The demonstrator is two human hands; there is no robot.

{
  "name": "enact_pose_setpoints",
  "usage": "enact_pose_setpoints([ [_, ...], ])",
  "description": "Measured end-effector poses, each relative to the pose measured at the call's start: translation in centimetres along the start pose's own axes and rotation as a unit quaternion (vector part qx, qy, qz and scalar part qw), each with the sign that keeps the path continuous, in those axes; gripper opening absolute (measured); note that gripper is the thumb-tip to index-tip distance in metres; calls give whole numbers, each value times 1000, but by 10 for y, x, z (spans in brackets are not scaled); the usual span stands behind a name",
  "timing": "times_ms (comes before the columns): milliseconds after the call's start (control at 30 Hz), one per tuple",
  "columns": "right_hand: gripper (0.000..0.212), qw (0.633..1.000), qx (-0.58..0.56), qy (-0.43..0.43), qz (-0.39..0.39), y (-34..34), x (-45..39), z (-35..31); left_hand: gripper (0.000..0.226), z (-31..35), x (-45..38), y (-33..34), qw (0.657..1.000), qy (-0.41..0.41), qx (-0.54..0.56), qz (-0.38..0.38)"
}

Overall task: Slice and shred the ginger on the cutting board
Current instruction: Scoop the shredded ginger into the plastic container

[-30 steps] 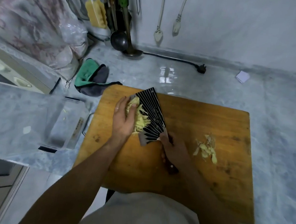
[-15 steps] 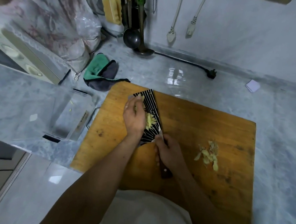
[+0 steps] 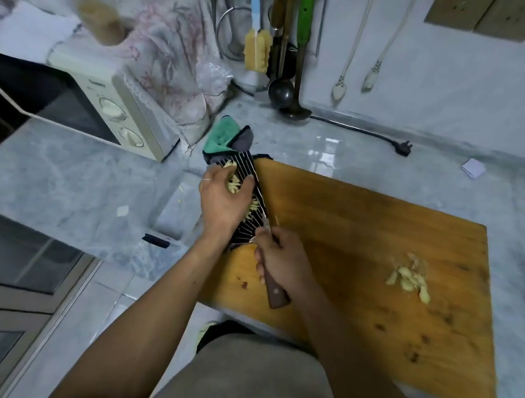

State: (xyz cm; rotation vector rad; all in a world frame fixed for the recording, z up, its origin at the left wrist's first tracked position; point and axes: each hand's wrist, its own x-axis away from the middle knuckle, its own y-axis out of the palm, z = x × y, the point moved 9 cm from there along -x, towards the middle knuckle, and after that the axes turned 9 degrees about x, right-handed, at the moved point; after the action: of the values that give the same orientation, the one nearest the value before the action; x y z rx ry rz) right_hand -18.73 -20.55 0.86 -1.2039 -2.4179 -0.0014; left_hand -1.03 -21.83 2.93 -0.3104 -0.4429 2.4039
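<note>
A wooden cutting board lies on the marble counter. My right hand grips the brown handle of a cleaver with a black-striped blade. The blade is tilted and reaches past the board's far left corner. A pile of pale yellow shredded ginger sits on the blade, and my left hand cups it against the steel with curled fingers. A small heap of ginger scraps lies on the right half of the board.
A clear plastic container stands on the counter just left of the board, below the blade. A green and grey cloth lies behind it, with a microwave at the left. Ladles hang on the back wall, near a loose plug.
Both hands have carried the loaded cleaver leftward, from over the board's left part to past its left edge. The left hand has stayed on the ginger throughout.
</note>
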Motion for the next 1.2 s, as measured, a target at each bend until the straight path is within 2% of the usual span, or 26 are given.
enact_pose_setpoints([
  [167,36,999,32,-7,31,56,-4,-20,33,-14,-22,-52,999,42,-5,-2],
  [333,43,985,125,-4,118,99,-6,-26,19,-25,-37,-81,994,99,-22,-43],
  [467,39,981,112,-1,159,114,1,-32,22,-40,-50,-86,989,110,-7,-95],
  [567,38,970,136,-5,200,118,6,-36,19,-42,-54,-88,977,164,-32,-129],
  [800,35,962,128,25,240,115,14,-37,21,-78,-65,-89,967,117,-99,-203],
  [1067,32,961,129,25,244,118,14,-49,23,-55,-64,-112,973,148,-22,-175],
  [1200,32,960,120,23,252,119,16,-50,25,-49,-57,-106,952,199,-28,-230],
])
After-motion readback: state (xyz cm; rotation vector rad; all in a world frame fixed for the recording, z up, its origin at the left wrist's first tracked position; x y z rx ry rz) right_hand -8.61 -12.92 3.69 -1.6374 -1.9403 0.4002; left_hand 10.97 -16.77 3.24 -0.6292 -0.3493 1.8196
